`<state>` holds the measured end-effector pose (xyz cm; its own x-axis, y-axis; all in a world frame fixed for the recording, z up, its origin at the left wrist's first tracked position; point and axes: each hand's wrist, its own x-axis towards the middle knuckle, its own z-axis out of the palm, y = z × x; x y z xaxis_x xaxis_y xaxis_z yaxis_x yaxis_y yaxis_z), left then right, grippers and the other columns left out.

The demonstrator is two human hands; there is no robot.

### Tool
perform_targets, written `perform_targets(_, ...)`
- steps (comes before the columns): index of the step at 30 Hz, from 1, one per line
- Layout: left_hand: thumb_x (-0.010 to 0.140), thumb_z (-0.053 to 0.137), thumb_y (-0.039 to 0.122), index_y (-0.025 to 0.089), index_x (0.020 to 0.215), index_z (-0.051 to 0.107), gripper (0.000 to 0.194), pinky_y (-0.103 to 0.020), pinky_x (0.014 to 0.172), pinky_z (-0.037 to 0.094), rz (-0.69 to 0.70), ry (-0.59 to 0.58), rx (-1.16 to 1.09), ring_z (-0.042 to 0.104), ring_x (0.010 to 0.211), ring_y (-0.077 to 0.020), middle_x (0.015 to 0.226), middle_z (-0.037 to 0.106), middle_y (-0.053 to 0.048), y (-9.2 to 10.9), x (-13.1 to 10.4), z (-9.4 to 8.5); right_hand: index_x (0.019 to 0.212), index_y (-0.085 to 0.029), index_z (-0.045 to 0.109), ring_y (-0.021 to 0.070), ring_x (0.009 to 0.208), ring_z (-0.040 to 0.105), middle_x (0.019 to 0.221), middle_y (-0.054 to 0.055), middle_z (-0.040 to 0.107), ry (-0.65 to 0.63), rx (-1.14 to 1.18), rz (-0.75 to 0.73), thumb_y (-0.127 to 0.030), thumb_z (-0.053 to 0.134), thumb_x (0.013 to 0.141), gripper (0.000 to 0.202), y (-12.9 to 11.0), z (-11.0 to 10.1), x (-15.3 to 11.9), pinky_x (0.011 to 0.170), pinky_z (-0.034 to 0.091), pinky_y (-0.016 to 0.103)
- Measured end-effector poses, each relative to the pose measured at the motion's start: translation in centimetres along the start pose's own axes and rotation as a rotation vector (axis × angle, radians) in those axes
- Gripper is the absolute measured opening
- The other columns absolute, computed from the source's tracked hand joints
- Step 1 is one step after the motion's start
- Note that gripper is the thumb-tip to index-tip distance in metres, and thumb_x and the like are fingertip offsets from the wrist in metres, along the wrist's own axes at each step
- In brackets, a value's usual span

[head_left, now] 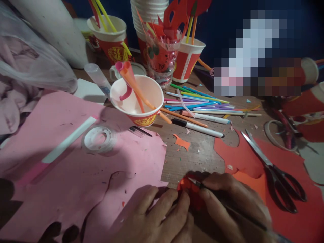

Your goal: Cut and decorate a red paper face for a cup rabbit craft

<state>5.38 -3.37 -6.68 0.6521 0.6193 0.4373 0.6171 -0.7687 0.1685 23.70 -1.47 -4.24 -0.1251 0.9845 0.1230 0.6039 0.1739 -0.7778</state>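
Observation:
My left hand (pixel 162 216) lies over the edge of the pink paper (pixel 106 175), its fingers stretched flat. Its fingertips press the edge of a small orange-red paper piece (pixel 184 184). Closed around the dark handle of a craft knife (pixel 194 182), my right hand (pixel 234 199) keeps the thin silver tip at that piece. Part of the piece is hidden under both hands and in shadow. Right of my right hand, black-handled scissors (pixel 272 170) lie partly spread on a red paper sheet (pixel 298 172).
A roll of clear tape (pixel 100 139) and a white-and-pink marker (pixel 68 140) rest on the pink paper. Behind stand a paper cup (pixel 149 118) holding straws and a clear cup (pixel 162 64) with red cut-outs. Loose straws (pixel 202 103), a black-capped marker (pixel 199 129) and an orange scrap (pixel 181 142) lie mid-table.

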Motion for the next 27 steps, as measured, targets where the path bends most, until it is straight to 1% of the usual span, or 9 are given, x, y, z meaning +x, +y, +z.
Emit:
perform_targets(5, 0.083, 0.052, 0.018, 0.023, 0.093, 0.065, 0.017, -0.037, 0.072, 0.035, -0.006, -0.008, 0.005, 0.052, 0.090, -0.0202, 0.103, 0.066, 0.000, 0.0, -0.1, 0.2, 0.077, -0.027, 0.061, 0.0106, 0.047, 0.059, 0.056, -0.004, 0.062, 0.116, 0.402, 0.289, -0.027, 0.064, 0.077, 0.003, 0.0, -1.2, 0.5, 0.043, 0.050, 0.016)
perform_targets(7, 0.084, 0.051, 0.016, 0.022, 0.094, 0.065, 0.018, -0.036, 0.072, 0.035, 0.003, 0.000, 0.007, 0.053, 0.090, -0.0200, 0.104, 0.065, 0.000, -0.1, -0.1, 0.3, 0.081, -0.027, 0.062, 0.0101, 0.050, 0.058, 0.059, -0.003, 0.062, 0.226, 0.524, 0.356, -0.030, 0.066, 0.077, 0.006, 0.4, -1.8, 0.9, 0.045, 0.050, 0.016)
perform_targets(10, 0.086, 0.048, 0.015, 0.023, 0.095, 0.064, 0.020, -0.036, 0.074, 0.035, 0.020, 0.001, 0.012, 0.053, 0.089, -0.0198, 0.104, 0.065, 0.000, -0.2, -0.1, 0.3, 0.090, -0.027, 0.063, 0.0099, 0.061, 0.058, 0.069, -0.003, 0.064, 0.364, 0.579, 0.336, -0.029, 0.068, 0.076, 0.015, 1.2, -2.3, 1.5, 0.055, 0.051, 0.016)
perform_targets(14, 0.087, 0.047, 0.017, 0.023, 0.096, 0.065, 0.021, -0.037, 0.075, 0.035, 0.009, -0.010, -0.002, 0.052, 0.089, -0.0204, 0.103, 0.066, 0.001, -0.4, 0.3, 0.0, 0.091, -0.027, 0.063, 0.0101, 0.063, 0.059, 0.071, -0.003, 0.064, 0.401, 0.637, 0.299, -0.026, 0.069, 0.075, 0.017, 1.9, -2.4, 2.0, 0.057, 0.051, 0.018)
perform_targets(16, 0.087, 0.047, 0.023, 0.024, 0.096, 0.065, 0.020, -0.037, 0.076, 0.035, 0.016, -0.018, -0.010, 0.051, 0.090, -0.0207, 0.103, 0.066, 0.000, -0.4, 0.3, 0.0, 0.091, -0.027, 0.062, 0.0098, 0.060, 0.059, 0.069, -0.004, 0.064, 0.375, 0.638, 0.294, -0.025, 0.068, 0.076, 0.016, 1.8, -2.4, 2.2, 0.055, 0.052, 0.018)
perform_targets(21, 0.091, 0.038, 0.042, 0.024, 0.092, 0.066, 0.033, -0.037, 0.075, 0.033, 0.038, 0.101, -0.022, 0.051, 0.088, -0.0206, 0.101, 0.066, -0.001, -0.5, 0.0, 0.5, 0.079, -0.025, 0.058, 0.0109, 0.052, 0.061, 0.059, -0.005, 0.065, 0.288, 0.521, 0.227, -0.021, 0.064, 0.077, 0.007, 0.6, -2.2, 1.5, 0.048, 0.051, 0.018)
perform_targets(22, 0.090, 0.038, 0.046, 0.024, 0.093, 0.065, 0.035, -0.037, 0.075, 0.033, 0.041, 0.086, -0.020, 0.051, 0.088, -0.0207, 0.100, 0.066, -0.001, -0.5, 0.0, 0.5, 0.076, -0.024, 0.058, 0.0108, 0.051, 0.061, 0.059, -0.005, 0.065, 0.246, 0.462, 0.225, -0.020, 0.064, 0.076, 0.008, 0.3, -2.1, 1.2, 0.047, 0.051, 0.017)
perform_targets(25, 0.086, 0.044, 0.051, 0.025, 0.098, 0.064, 0.034, -0.035, 0.077, 0.032, 0.038, -0.041, -0.015, 0.050, 0.090, -0.0205, 0.100, 0.066, 0.000, -0.5, 0.1, 0.0, 0.070, -0.023, 0.056, 0.0092, 0.048, 0.060, 0.058, -0.005, 0.065, 0.060, 0.267, 0.185, -0.017, 0.062, 0.077, 0.011, -0.5, -1.5, 0.3, 0.043, 0.048, 0.015)
perform_targets(27, 0.085, 0.046, 0.052, 0.026, 0.100, 0.063, 0.034, -0.035, 0.078, 0.032, 0.030, -0.073, -0.023, 0.049, 0.091, -0.0204, 0.102, 0.066, 0.000, -0.5, 0.2, -0.4, 0.069, -0.022, 0.055, 0.0086, 0.044, 0.058, 0.055, -0.005, 0.064, -0.010, 0.183, 0.133, -0.017, 0.059, 0.078, 0.011, -0.8, -1.2, 0.1, 0.039, 0.046, 0.014)
